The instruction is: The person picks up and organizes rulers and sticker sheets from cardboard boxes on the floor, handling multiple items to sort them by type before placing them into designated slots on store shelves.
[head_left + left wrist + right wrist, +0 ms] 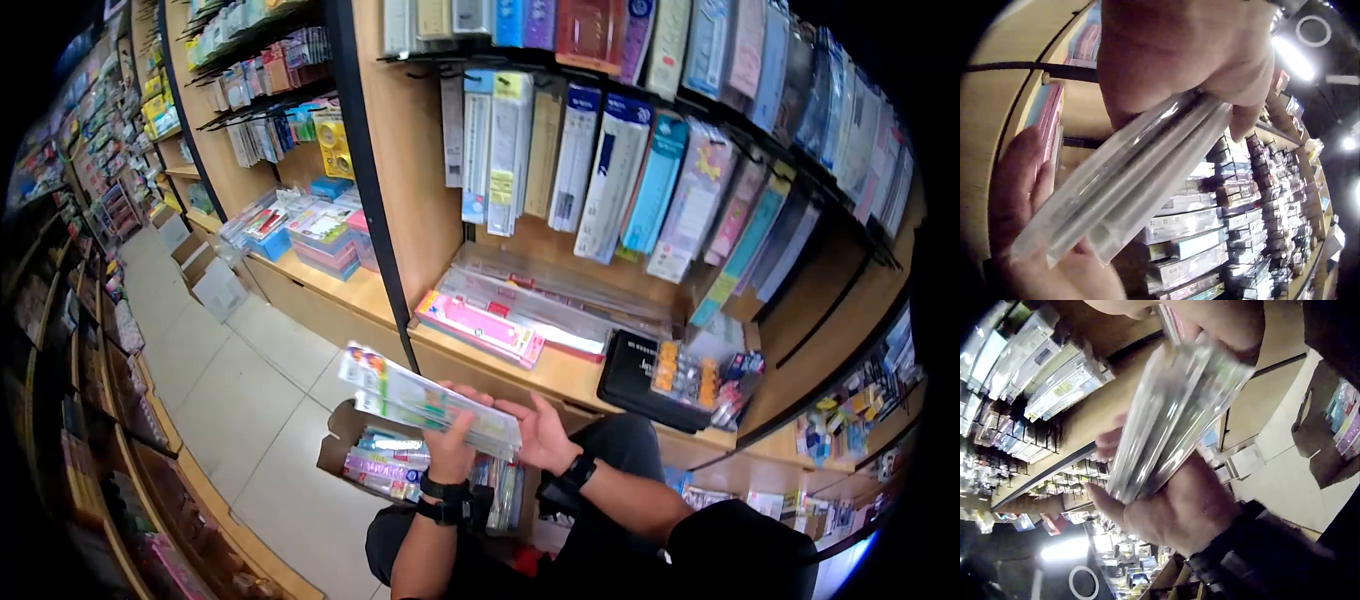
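Note:
Several long clear plastic packets (425, 402), with white and green printed ends, form a stack held at a slant above a cardboard box. My left hand (452, 447) grips the stack around its middle, thumb on the near side. Beside it, the palm of my right hand (541, 437) faces the stack's near end, and its extended fingers touch the packets. In the left wrist view the packet ends (1110, 187) fan slightly apart toward the right palm. What lies inside the sleeves is blurred.
The cardboard box (335, 452) below holds more packaged stationery. Packaged rulers (612, 180) hang on hooks ahead. A pink package (480, 328) and a black case (640, 380) lie on the wooden shelf. Another shelf unit (150, 470) borders the tiled floor (235, 400) at left.

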{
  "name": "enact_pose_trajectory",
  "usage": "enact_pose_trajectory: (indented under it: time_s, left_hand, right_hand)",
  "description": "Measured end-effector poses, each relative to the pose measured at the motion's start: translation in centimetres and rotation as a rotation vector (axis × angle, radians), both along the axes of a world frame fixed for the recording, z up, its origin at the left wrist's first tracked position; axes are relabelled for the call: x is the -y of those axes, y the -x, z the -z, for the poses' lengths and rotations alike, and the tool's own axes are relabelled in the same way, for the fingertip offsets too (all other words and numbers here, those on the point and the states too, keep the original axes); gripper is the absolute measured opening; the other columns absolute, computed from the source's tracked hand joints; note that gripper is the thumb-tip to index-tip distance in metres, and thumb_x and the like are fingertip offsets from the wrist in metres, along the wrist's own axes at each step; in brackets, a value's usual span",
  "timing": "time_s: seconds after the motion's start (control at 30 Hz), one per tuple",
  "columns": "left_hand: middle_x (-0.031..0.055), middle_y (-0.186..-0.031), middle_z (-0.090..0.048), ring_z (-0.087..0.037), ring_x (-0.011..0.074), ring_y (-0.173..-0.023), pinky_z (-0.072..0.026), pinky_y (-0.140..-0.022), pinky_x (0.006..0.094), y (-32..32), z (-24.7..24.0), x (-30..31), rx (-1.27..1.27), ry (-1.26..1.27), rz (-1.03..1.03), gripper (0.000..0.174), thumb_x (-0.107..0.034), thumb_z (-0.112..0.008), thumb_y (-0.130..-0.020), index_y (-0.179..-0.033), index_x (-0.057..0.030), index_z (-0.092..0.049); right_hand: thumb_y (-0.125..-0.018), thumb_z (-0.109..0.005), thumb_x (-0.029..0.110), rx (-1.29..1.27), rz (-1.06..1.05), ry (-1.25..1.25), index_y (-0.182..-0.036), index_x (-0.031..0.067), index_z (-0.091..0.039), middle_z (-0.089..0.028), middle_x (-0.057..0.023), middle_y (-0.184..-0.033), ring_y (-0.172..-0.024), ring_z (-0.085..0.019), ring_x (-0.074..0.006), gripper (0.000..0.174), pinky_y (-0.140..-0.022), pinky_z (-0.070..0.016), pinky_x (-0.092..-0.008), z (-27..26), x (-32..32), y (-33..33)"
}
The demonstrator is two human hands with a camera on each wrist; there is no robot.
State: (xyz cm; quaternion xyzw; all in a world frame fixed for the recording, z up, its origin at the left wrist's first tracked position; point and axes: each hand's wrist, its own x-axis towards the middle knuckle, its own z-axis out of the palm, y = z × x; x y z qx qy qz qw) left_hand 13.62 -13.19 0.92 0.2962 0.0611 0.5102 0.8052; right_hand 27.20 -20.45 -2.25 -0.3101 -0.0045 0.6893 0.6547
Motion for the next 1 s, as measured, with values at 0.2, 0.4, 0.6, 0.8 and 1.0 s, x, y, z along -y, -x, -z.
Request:
enact_pose_trajectory:
  time_s: [0.2, 0.4, 0.6, 0.8, 1.0]
  left_hand:
    - [0.0123, -0.1, -0.055, -0.059, 0.0229, -0.091, -0.048, -0.085, 0.0359, -0.8, 0.7, -2.0, -0.047, -0.045, -0.018, 0.059, 0.006, -0.061, -0.075, -0.127, -0.0016, -0.034]
    - [0.012, -0.103, -0.052, -0.058, 0.0224, -0.089, -0.0508, -0.083, 0.0411, -0.5, 0.2, -3.8, 0.049, -0.013, -0.051, 0.072, -0.004, -0.062, -0.078, -0.138, -0.009, -0.022]
    - [0.0117, -0.103, -0.052, -0.058, 0.0213, -0.087, -0.0526, -0.077, 0.039, 0.8, 1.3, -5.0, -0.051, -0.025, -0.042, 0.044, -0.005, -0.062, -0.078, -0.116, 0.0006, -0.04]
    - [0.0095, -0.093, -0.053, -0.057, 0.0202, -0.079, -0.0517, -0.069, 0.0358, 1.0, 0.3, -6.0, -0.042, 0.049, -0.155, 0.035, -0.007, -0.061, -0.08, -0.11, -0.0006, -0.044]
    - [0.0088, -0.091, -0.053, -0.058, 0.0207, -0.077, -0.0512, -0.073, 0.0362, -0.6, 2.4, -4.7, -0.005, 0.145, -0.112, 0.036, -0.004, -0.059, -0.08, -0.112, -0.0029, -0.042]
  right_hand:
    - [-0.095, -0.033, 0.045, 0.021, -0.092, -0.04, -0.119, -0.0014, -0.051, -0.058, -0.0142, -0.115, -0.102, -0.058, -0.026, 0.055, -0.093, -0.0433, -0.0379, -1.3, -2.7, 0.8]
    - [-0.097, -0.04, 0.033, 0.102, -0.092, -0.007, -0.112, 0.0015, -0.055, -0.06, -0.0104, -0.109, -0.097, -0.059, -0.021, 0.038, -0.086, -0.0467, -0.0334, -0.7, -5.0, 1.6]
    - [-0.097, -0.042, 0.028, 0.253, -0.139, 0.029, -0.109, 0.0037, -0.055, -0.059, -0.0052, -0.103, -0.093, -0.059, -0.0146, 0.03, -0.081, -0.048, -0.0278, -1.6, -5.8, 3.4]
    - [-0.097, -0.036, 0.043, 0.108, -0.107, 0.048, -0.108, 0.0027, -0.056, -0.059, -0.0093, -0.109, -0.096, -0.059, -0.0217, 0.046, -0.086, -0.0463, -0.0364, -0.4, -6.4, 3.7]
    - [-0.094, -0.031, 0.052, -0.022, 0.156, 0.135, -0.098, 0.0016, -0.057, -0.063, -0.0141, -0.097, -0.091, -0.059, -0.0267, 0.057, -0.085, -0.0465, -0.0403, 3.7, -6.7, 2.6]
